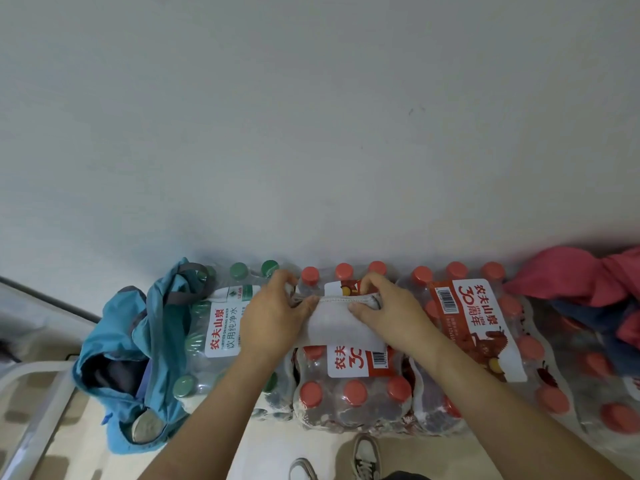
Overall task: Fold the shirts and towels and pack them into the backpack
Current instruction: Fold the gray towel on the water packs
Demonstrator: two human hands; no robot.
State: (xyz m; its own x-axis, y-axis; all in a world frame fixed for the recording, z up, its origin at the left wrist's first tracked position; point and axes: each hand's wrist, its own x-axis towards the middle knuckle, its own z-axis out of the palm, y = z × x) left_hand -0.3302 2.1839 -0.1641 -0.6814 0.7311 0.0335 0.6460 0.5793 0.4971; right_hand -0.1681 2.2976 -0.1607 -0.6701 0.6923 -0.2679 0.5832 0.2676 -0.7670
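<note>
As you work a small pale towel on top of the red-capped bottle pack by the wall, both hands are grasping it: your left hand curls round its left end, and your right hand pinches the stitched hem along the far edge, with both thumbs laid on the cloth.

The towel looks folded down to a narrow bundle, so the fold seems nearly done and the move to the bag is likely next.

Trouble could come from 3 places. First, the surface under the towel is lumpy caps and slick plastic wrap, not a flat table, so a crease pressed here may come out crooked or the bundle may slide. Second, the fold is held only by your 2 hands, and letting go with either one could allow it to spring open before it reaches the bag.

Third, the teal backpack slumps against the green-capped bottle pack to your left. Its mouth sags and dark items are already inside, so a one-handed push may snag on the rim or tip the bag.

The heap of red and blue clothes sits at the right on the packs and could slip if they are jostled.
</note>
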